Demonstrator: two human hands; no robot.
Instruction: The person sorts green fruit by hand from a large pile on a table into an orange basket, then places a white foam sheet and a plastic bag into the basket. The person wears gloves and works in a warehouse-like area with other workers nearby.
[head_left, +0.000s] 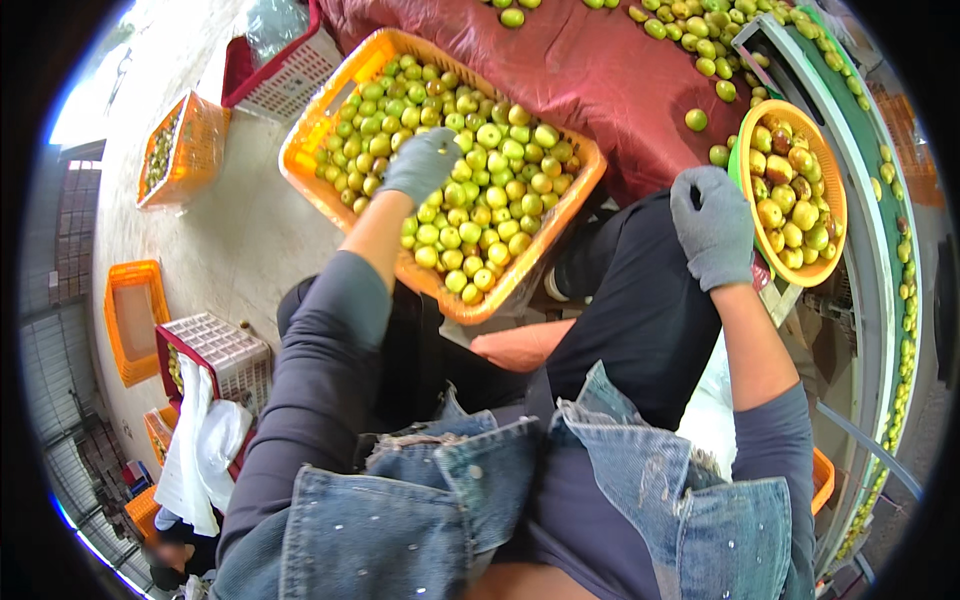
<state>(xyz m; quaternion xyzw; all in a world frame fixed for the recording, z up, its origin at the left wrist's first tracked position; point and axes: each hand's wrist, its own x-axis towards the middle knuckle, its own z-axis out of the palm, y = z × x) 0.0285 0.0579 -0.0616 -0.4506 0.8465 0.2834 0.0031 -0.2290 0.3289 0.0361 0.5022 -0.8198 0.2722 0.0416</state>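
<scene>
My left hand (422, 163), in a grey knit glove, reaches onto the green jujubes (472, 191) that fill an orange plastic crate (450, 306). Its fingertips point down among the fruit, and whether they hold one is hidden. My right hand (711, 225), gloved alike, is above my right knee, left of a round orange basket (835, 251) with a green outer rim. Browner jujubes (795, 187) are heaped in that basket. The fingers of my right hand are curled, with a dark gap by the thumb. Its palm is out of sight.
Loose jujubes (697, 34) lie on a dark red cover (540, 75) beyond the crate. A green conveyor belt (886, 199) carrying fruit curves along the right. At left are crates (202, 146), stacked orange trays (124, 330) and a white-and-red crate (232, 352). Another person (184, 559) appears lower left.
</scene>
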